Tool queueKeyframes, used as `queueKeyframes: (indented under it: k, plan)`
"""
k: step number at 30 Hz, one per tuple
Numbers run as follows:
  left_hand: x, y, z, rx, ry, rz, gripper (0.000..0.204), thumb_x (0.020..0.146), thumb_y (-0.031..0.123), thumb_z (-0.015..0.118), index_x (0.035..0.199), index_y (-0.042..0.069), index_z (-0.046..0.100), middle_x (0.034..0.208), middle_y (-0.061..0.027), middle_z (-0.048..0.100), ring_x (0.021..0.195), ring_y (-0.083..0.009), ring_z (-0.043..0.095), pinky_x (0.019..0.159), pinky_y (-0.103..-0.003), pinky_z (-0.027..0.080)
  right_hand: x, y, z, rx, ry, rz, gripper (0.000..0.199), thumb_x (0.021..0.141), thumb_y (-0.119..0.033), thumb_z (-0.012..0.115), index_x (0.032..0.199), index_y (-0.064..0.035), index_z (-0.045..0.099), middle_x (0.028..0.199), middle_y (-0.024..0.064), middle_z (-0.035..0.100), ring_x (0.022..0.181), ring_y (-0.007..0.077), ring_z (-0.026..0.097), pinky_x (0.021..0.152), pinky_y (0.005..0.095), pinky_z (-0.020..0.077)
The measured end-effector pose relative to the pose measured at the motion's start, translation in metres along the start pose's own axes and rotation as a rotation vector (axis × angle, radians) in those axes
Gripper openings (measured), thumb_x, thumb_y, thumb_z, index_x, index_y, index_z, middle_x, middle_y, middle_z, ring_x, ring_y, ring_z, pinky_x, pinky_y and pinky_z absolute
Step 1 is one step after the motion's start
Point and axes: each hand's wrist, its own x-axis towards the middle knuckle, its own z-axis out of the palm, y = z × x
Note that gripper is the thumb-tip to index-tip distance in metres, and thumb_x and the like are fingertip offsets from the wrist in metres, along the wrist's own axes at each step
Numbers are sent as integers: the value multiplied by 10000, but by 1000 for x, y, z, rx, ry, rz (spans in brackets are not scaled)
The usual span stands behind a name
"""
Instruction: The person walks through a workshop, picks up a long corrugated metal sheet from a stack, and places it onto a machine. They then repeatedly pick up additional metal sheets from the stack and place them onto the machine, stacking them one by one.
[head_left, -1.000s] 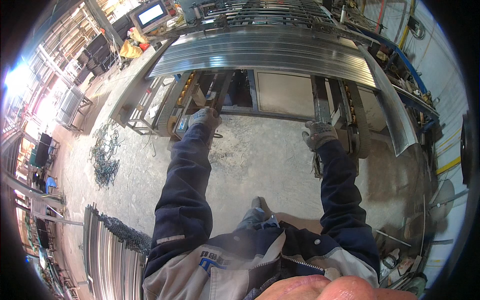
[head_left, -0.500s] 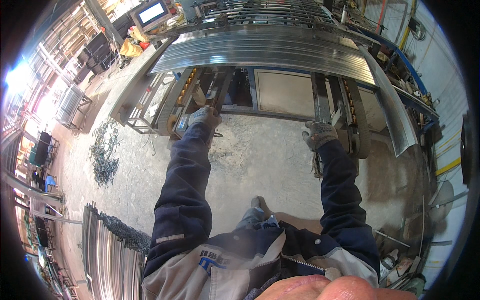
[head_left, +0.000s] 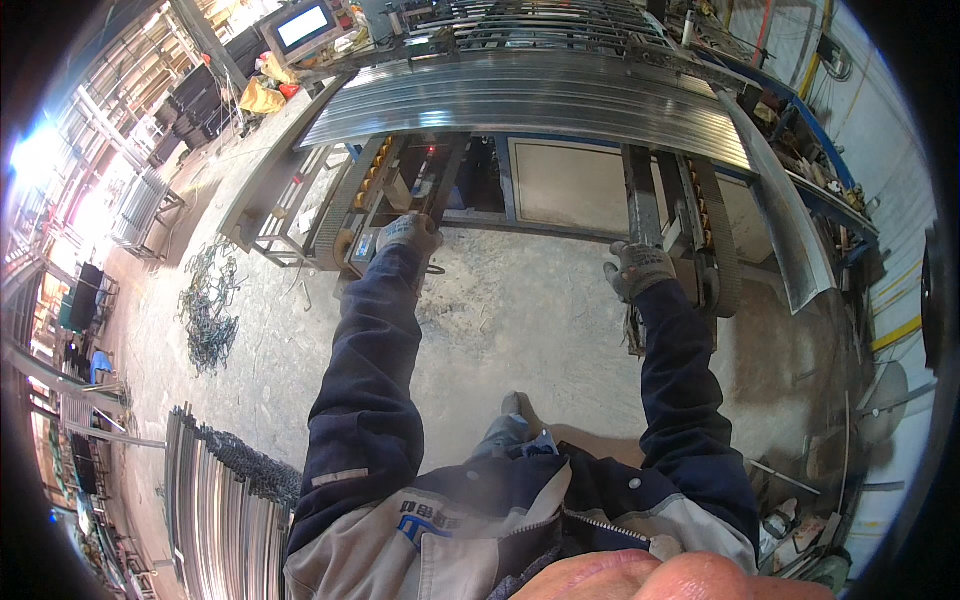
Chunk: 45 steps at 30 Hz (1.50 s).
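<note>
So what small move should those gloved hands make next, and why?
Perhaps reach the left hand and right hand forward toward the long metal strips: both hands are by the near ends of the steel rails, while the strips lie farther ahead, touched by neither.

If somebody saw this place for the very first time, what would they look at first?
Probably the shiny, ridged metal strips, stretched across the machine at the top middle. Next might come the person's gloved left hand and right hand, at the machine's near side. Then maybe the dark, tangled heap on the floor at the left.
</note>
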Motion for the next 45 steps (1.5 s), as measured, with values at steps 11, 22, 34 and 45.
queueKeyframes:
  k: [11, 22, 34, 45]
  plan:
    - [0, -1, 1, -23, 10, 4, 400, 831, 389, 707, 1155, 157, 739, 1198, -112, 713, 1131, -291, 674, 996, -406, 504, 7, 6, 9, -16, 17, -33, 552, 940, -460, 541, 1399, -157, 580, 1325, 130, 661, 1208, 315, 643, 1061, 457, 480]
    - [-4, 2, -3, -18, 3, -14, 410, 824, 397, 719, 1150, 149, 738, 1193, -95, 717, 1132, -290, 673, 994, -403, 504, 7, 6, 9, -17, 19, -28, 566, 924, -471, 538, 1391, -155, 583, 1358, 144, 637, 1246, 333, 615, 1065, 467, 470]
    - [3, -4, 3, -15, 16, 35, 410, 820, 402, 716, 1139, 144, 739, 1192, -110, 712, 1141, -295, 666, 992, -402, 500, 6, 5, 5, -25, -17, -18, 580, 934, -468, 525, 1423, -156, 550, 1335, 136, 654, 1237, 317, 625, 1082, 470, 456]
    - [4, -3, 2, -10, 5, 11, 402, 820, 408, 721, 1137, 162, 738, 1191, -99, 716, 1129, -294, 672, 979, -406, 506, 1, 4, 4, -23, 24, -43, 541, 937, -455, 527, 1384, -158, 587, 1299, 138, 671, 1210, 314, 640, 1042, 482, 479]
